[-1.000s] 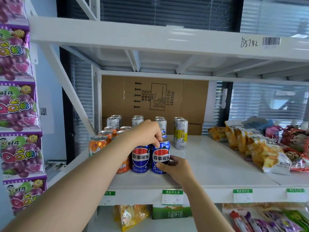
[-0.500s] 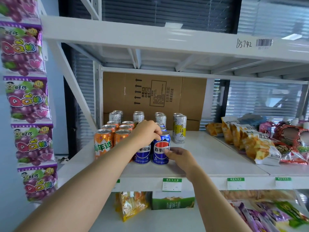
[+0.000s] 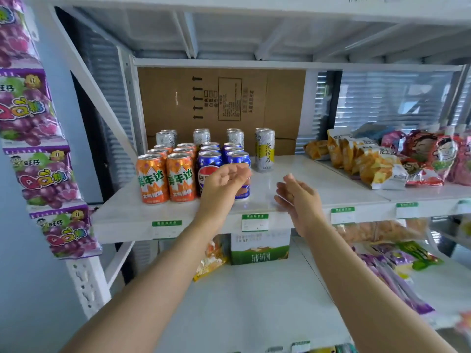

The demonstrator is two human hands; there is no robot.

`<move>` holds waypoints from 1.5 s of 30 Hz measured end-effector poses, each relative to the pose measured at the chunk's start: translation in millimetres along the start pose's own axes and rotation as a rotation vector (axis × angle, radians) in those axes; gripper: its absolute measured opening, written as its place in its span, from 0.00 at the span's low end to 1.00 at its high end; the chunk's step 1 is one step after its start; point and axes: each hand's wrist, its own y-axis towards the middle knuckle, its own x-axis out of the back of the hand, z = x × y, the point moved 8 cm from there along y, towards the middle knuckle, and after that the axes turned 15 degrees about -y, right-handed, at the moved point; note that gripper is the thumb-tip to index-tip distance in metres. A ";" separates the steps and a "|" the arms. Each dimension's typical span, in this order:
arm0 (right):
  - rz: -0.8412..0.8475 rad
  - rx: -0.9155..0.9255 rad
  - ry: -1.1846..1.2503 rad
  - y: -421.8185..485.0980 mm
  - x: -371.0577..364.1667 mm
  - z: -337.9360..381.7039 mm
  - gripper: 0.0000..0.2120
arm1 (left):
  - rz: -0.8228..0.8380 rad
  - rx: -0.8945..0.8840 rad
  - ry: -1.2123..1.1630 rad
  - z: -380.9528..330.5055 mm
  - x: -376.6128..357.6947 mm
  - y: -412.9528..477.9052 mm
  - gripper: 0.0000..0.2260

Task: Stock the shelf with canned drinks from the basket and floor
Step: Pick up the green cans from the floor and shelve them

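Lifted clear of the front pair of blue cans (image 3: 209,161) since half a second ago: left hand (image 3: 224,182), earlier wrapped over their tops, now hanging in front of them with fingers loosely bent, gripping nothing. Pulled back likewise: right hand (image 3: 298,197), earlier touching the right can's side, now over bare shelf (image 3: 331,184), fingers straight, holding nothing. Hands apart, not touching. Viewpoint closer than before.

From the left:
- purple candy bags (image 3: 33,110) hung at the upright
- orange cans (image 3: 153,179) upright in two rows at the shelf's left front
- blue cans just beside them, upright, front pair near the shelf edge
- silver cans (image 3: 165,139) behind
- tall white-and-yellow can (image 3: 265,151) further right
- snack bags (image 3: 374,166) well apart at far right
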 end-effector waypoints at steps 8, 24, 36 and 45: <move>-0.048 0.011 -0.020 -47.1 56.3 -55.2 0.08 | -0.009 0.149 -0.057 102.5 -15.2 -56.3 0.10; -0.132 -0.412 -0.184 -109.7 128.5 -282.7 0.08 | -0.121 0.692 0.147 314.6 56.6 -195.4 0.09; -0.177 -0.799 -0.236 -207.1 166.0 -499.2 0.08 | -0.379 1.022 0.224 455.0 163.7 -355.7 0.06; -0.151 -0.987 -0.301 -257.6 187.2 -672.7 0.12 | -0.445 1.203 0.308 592.2 229.0 -463.4 0.08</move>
